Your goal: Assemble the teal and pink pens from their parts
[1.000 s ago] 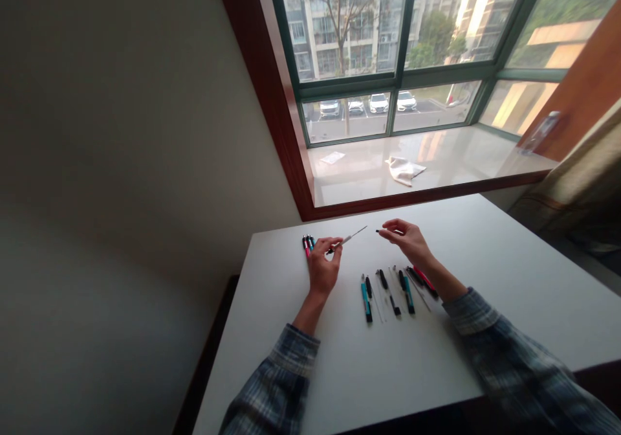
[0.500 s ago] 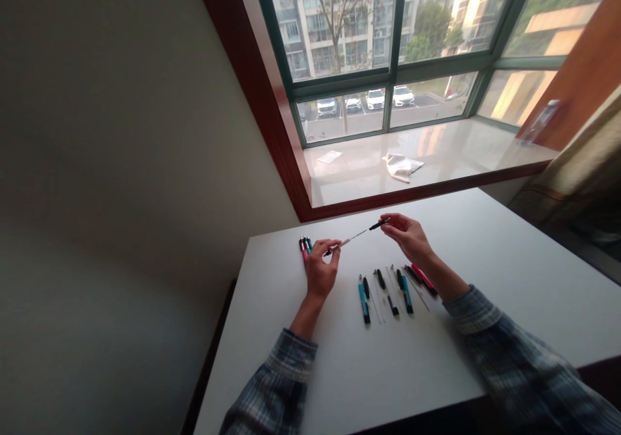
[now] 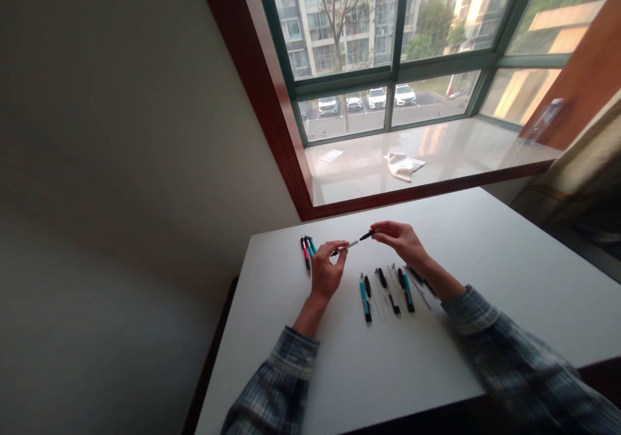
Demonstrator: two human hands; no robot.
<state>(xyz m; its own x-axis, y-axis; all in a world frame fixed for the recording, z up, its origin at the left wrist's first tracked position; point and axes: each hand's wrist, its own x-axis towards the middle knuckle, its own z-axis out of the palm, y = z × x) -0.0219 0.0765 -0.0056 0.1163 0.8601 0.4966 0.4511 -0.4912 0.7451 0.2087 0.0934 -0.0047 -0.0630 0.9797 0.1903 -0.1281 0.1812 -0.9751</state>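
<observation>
My left hand (image 3: 326, 274) is closed in a pinch on a white pen barrel (image 3: 353, 245) with a dark end. My right hand (image 3: 402, 241) pinches a slim black pen section (image 3: 367, 235) between thumb and fingers. The two pieces are in line above the table, the black section's tip at or very close to the white barrel's end; whether they touch I cannot tell. Below lie loose pen parts: a blue-and-black barrel (image 3: 365, 300), a black grip section (image 3: 367, 286), another blue barrel (image 3: 408, 292) and thin refills (image 3: 421, 294). Several whole pens (image 3: 305, 252) lie beyond my left hand.
The white table (image 3: 412, 364) meets a wall on the left and a red-brown window frame (image 3: 359, 207) at the back. On the sill lie a white cloth (image 3: 403, 166) and a paper piece (image 3: 330, 155). A clear bottle (image 3: 543, 122) stands at the sill's right.
My right hand has moved left and slightly down with the black section, which now covers the thin refill that showed between the pieces. My left hand has shifted slightly right.
</observation>
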